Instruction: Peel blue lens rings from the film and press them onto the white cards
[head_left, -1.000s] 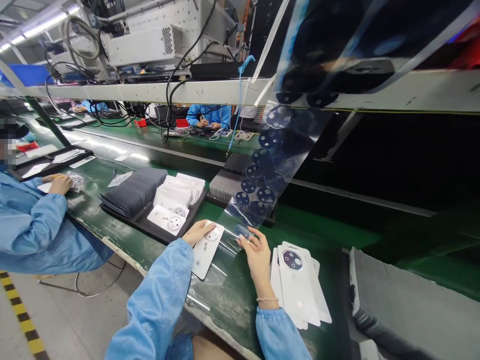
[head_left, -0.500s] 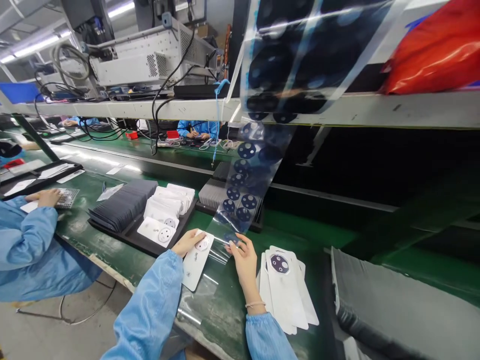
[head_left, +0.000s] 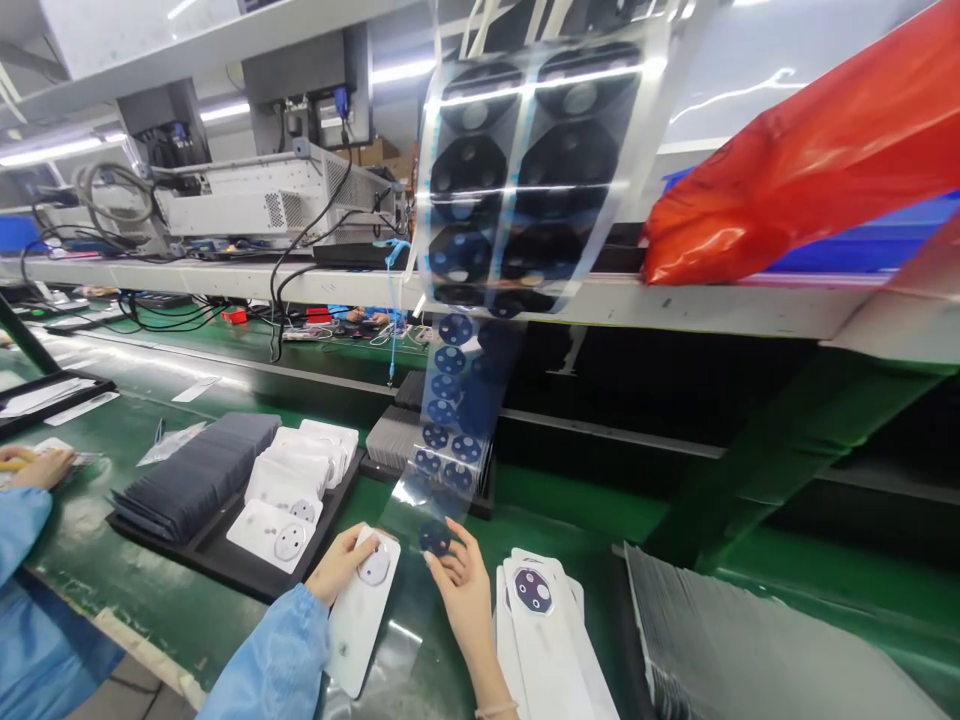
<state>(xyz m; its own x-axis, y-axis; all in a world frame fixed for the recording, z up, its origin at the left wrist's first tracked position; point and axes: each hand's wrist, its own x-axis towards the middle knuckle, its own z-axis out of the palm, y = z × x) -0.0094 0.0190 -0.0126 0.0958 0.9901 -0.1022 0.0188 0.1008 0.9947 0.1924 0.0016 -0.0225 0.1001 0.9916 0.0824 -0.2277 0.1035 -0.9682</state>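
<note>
I record white tubes (head_left: 403, 71) at the back as visible light sources. My left hand (head_left: 337, 565) and right hand (head_left: 461, 580) are adequately lit. Glare: hard white streaks cross the upper film (head_left: 517, 190); paler shine lies on the bench (head_left: 90, 410), highlights on the red bag (head_left: 787, 150). Deep shadow beneath the shelf (head_left: 315, 285) hides detail. Marks on my card (head_left: 364, 620) are too soft to read. Wide-angle distortion stretches the bag and grey stack (head_left: 757, 640) toward the right edge.
</note>
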